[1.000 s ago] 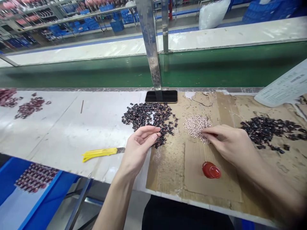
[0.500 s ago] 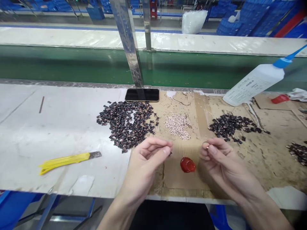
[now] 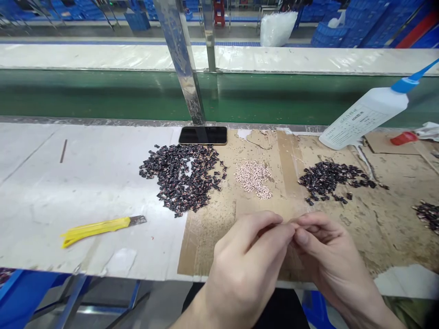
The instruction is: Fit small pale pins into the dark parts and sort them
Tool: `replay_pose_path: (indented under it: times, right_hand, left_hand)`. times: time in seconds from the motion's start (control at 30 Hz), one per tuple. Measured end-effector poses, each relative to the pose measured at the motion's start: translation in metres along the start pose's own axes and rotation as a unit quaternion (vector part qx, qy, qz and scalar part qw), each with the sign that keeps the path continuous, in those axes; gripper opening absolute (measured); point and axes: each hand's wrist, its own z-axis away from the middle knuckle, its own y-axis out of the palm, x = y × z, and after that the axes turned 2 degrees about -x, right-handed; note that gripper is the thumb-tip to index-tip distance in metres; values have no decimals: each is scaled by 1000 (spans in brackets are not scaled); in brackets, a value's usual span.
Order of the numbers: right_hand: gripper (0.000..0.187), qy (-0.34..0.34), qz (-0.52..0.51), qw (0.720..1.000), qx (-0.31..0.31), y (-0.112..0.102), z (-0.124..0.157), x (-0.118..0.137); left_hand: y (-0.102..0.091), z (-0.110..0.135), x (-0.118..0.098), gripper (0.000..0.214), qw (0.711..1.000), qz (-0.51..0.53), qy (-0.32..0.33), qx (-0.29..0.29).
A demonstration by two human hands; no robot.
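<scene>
My left hand and my right hand meet at their fingertips over the cardboard, both closed in a pinch. What lies between the fingers is too small and too covered to see now; a moment earlier a tiny black piece was in the left and a tiny copper-coloured piece in the right. Beyond the hands spreads a patch of small pinkish metal pieces. To its left is a large heap of small black parts, and to its right a smaller heap of black parts. The red cap is hidden behind my left hand.
A phone lies by the metal post. A yellow utility knife rests at left, blade out. A white squeeze bottle leans at back right, near a red cap. More dark parts lie at the far right.
My left hand has moved right and turned over, bringing its fingertips against those of my right hand. It now covers the red cap that showed between the hands.
</scene>
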Motion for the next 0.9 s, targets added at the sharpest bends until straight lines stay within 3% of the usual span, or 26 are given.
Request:
replay_pose_path:
  times: [0.1,0.2,0.4,0.63,0.9]
  right_hand:
    - [27,-37,56,998,-22,-3,4,-4]
    - [29,-85,100,991,-26,-1,8,-6]
    - [11,-160,183,969,50,4,12,0]
    - [14,-162,211,962,66,9,13,3]
    - [10,-108,136,983,53,15,15,-6]
  left_hand:
    - [2,4,3,18,1000,-17,20,-9]
    - [4,8,4,19,1000,3,-15,-24]
    - [2,6,1,21,994,61,-86,-18]
    - [-2,13,0,21,995,47,-83,3]
    - [-4,15,0,21,995,56,-80,23]
